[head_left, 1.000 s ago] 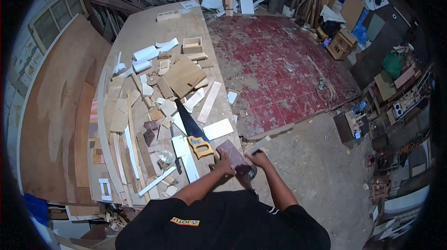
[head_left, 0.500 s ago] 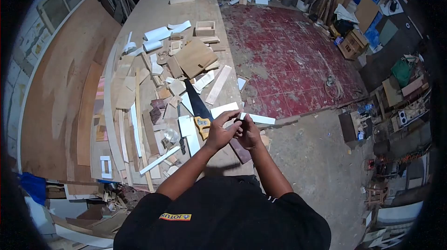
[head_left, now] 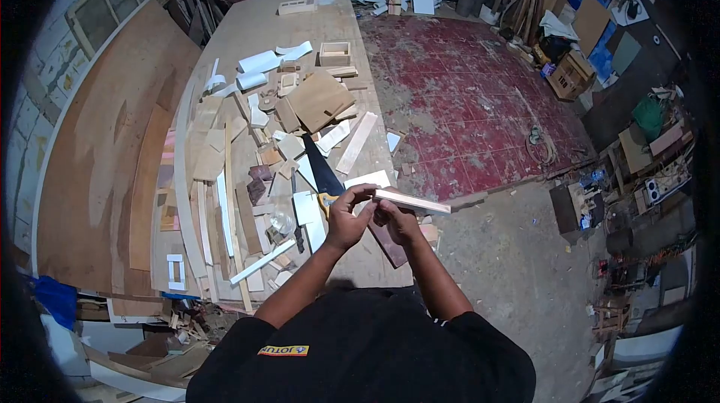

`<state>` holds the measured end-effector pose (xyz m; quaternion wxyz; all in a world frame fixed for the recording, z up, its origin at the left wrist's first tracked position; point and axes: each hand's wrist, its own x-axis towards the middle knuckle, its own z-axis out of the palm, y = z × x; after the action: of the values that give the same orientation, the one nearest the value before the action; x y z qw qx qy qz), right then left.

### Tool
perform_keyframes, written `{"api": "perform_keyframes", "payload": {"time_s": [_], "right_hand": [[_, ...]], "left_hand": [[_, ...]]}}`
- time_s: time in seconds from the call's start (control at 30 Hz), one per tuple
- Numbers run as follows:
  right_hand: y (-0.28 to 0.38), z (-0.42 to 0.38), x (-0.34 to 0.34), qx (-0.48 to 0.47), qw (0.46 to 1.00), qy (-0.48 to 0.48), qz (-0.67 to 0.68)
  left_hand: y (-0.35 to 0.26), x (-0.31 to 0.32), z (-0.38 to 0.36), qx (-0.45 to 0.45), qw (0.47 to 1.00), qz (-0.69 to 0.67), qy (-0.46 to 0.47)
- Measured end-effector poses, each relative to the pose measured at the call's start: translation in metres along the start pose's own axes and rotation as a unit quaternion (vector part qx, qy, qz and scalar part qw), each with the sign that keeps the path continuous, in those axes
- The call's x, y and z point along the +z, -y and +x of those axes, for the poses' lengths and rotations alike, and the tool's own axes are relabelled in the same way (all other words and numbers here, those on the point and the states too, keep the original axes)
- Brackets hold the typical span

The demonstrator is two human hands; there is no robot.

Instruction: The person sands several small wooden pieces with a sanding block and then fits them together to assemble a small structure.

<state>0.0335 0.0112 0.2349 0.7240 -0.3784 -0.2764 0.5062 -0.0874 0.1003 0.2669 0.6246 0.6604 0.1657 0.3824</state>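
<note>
A short, narrow wood strip (head_left: 416, 202) with a pale bare edge is held up over the right edge of the workbench. My left hand (head_left: 349, 220) is closed around its left end, thumb and fingers bent together. Under the strip, my right hand (head_left: 400, 224) is closed on it near the same end; some fingertips are hidden. Just left of my hands lies a handsaw (head_left: 322, 168) with a dark blade, its yellow handle partly covered by my left hand. A white-faced board (head_left: 370, 179) rests behind the strip, and a dark reddish board (head_left: 388, 244) lies below my hands.
The workbench (head_left: 322, 28) carries wood offcuts, a square plywood piece (head_left: 321, 98), a small wooden box (head_left: 334, 53) and curled white sheets (head_left: 257, 62). Large plywood panels (head_left: 97, 155) lean at left. Red tiled floor (head_left: 465, 95) lies beyond the right edge, with clutter along the wall.
The strip has been turned in my hands: its white face showed before, now its bare wood edge does. Both hands have shifted slightly, and the whole view has moved a little.
</note>
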Motion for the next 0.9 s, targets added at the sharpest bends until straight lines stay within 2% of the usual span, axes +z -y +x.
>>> {"api": "perform_keyframes", "payload": {"time_s": [0.17,0.2,0.23,0.37,0.43,0.47,0.53,0.9], "right_hand": [[0.005,-0.009,-0.001,-0.055,0.994,-0.022,0.093],[0.006,-0.01,-0.001,-0.066,0.989,-0.028,0.129],[0.006,-0.011,-0.001,-0.054,0.988,-0.067,0.13],[0.002,-0.015,-0.013,-0.076,0.99,-0.083,0.09],[0.006,-0.015,-0.011,-0.082,0.991,-0.079,0.065],[0.007,-0.016,-0.009,-0.087,0.992,-0.076,0.04],[0.011,-0.017,-0.005,-0.089,0.993,-0.073,0.033],[0.011,-0.018,-0.006,-0.086,0.995,-0.03,0.035]], "left_hand": [[0.0,-0.003,0.004,0.019,0.999,-0.032,0.0],[-0.002,-0.004,0.005,0.051,0.999,-0.015,-0.005],[-0.003,-0.005,0.006,0.084,0.996,0.003,-0.009],[0.004,-0.009,0.009,0.134,0.99,0.027,-0.026],[-0.002,-0.012,0.007,-0.014,0.998,-0.053,-0.026],[-0.004,-0.014,0.007,-0.014,0.998,-0.052,-0.026],[-0.01,-0.018,0.007,-0.075,0.993,-0.091,0.008],[-0.012,-0.024,0.003,-0.084,0.992,-0.083,0.031]]}}
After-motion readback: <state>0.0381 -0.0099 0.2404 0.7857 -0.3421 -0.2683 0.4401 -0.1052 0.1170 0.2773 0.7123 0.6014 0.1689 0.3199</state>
